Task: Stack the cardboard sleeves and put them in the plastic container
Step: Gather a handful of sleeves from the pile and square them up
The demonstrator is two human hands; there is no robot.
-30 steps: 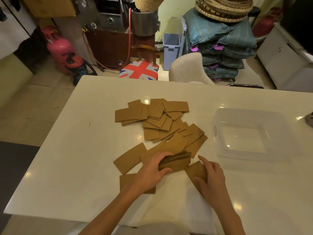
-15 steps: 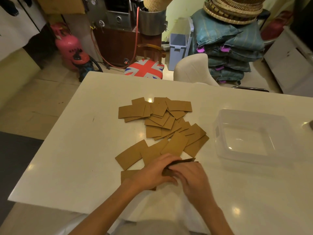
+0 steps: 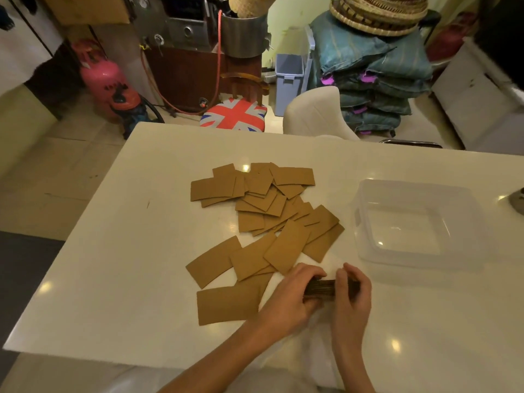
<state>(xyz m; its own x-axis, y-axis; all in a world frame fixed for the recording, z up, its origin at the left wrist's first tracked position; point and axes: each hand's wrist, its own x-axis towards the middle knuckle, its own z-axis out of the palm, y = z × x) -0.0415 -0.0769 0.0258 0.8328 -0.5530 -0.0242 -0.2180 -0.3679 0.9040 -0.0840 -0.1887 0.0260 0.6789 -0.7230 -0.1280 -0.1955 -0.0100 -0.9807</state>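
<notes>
A small stack of brown cardboard sleeves (image 3: 323, 289) stands on edge near the table's front, seen edge-on and dark. My left hand (image 3: 289, 299) grips its left end and my right hand (image 3: 351, 302) grips its right end, fingers curled over the top. Several loose flat sleeves (image 3: 269, 205) lie scattered across the middle of the white table (image 3: 127, 265), with one sleeve (image 3: 229, 306) just left of my left hand. A clear plastic container (image 3: 416, 262) sits open and empty to the right of the pile.
Beyond the far table edge stand a white chair (image 3: 314, 114) and a stool with a Union Jack cushion (image 3: 234, 114). A pink gas cylinder (image 3: 102, 78), a grey bin (image 3: 289, 80) and stacked cushions (image 3: 374, 80) sit on the floor behind. A dark object (image 3: 519, 201) pokes in at the table's right edge.
My right hand carried a sleeve from the table onto the stack held by my left hand. Both hands now hold the stack on edge, a little further right.
</notes>
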